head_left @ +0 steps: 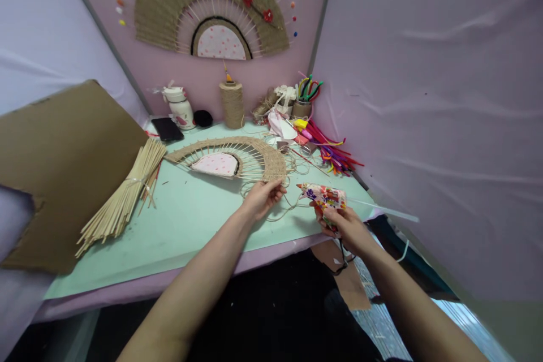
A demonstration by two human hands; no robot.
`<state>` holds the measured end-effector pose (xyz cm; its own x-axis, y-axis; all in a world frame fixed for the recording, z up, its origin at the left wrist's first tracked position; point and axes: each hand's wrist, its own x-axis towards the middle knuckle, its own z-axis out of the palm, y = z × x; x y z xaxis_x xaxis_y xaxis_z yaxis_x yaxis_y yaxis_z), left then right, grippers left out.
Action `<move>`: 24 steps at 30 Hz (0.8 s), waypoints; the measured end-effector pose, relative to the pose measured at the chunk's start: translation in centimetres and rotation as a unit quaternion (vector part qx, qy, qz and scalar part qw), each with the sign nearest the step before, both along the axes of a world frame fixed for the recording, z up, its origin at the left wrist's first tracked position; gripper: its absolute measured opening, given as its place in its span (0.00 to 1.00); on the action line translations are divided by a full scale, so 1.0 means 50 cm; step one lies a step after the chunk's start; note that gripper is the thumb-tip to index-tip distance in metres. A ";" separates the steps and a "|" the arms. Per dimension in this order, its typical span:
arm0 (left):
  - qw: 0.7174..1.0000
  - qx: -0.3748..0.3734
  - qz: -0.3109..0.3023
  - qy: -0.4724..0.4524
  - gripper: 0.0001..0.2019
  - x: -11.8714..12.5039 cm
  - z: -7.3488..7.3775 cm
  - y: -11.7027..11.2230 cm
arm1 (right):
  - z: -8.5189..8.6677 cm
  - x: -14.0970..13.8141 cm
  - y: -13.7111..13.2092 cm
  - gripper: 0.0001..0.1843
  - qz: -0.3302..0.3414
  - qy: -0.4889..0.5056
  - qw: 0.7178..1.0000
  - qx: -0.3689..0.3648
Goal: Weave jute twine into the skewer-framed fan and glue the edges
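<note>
A half-woven fan of sticks and jute (237, 159) lies flat on the mint-green table top (190, 226), with a pink spotted half-disc at its centre. My left hand (263, 198) is closed in a pinch on the jute twine (292, 203) at the fan's near right corner. My right hand (343, 225) grips a glue gun wrapped in flowered paper (324, 197), its orange nozzle pointing left toward the twine, a clear glue stick jutting out behind it.
A bundle of bamboo sticks (123, 198) and a cardboard sheet (63, 164) lie at left. At the back stand a twine spool (231, 103), a flask (180, 107), a phone (167, 129) and pipe cleaners (333, 153). A finished fan (212, 5) hangs on the wall.
</note>
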<state>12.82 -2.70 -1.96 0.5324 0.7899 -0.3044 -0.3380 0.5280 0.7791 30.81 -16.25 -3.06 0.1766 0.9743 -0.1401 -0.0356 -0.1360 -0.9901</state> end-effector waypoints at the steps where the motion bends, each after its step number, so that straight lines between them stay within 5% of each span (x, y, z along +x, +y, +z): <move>1: 1.000 0.000 0.002 0.001 0.07 0.000 -0.001 0.000 | -0.005 -0.009 -0.005 0.23 -0.007 -0.019 1.000 0.006; 4: 1.000 0.000 0.006 0.005 0.07 0.001 -0.003 -0.001 | -0.019 -0.030 -0.012 0.21 -0.029 -0.148 0.988 0.043; 10: 1.000 -0.001 0.007 0.006 0.08 -0.001 -0.001 -0.002 | -0.031 -0.063 0.004 0.14 -0.043 -0.387 0.898 0.206; 18: 1.000 0.012 0.005 -0.008 0.09 0.001 -0.006 -0.001 | -0.065 -0.076 0.024 0.10 -0.051 -0.441 0.855 0.268; 24: 1.000 0.011 0.006 -0.006 0.09 0.000 -0.004 -0.002 | -0.075 -0.080 0.026 0.10 -0.063 -0.457 0.849 0.256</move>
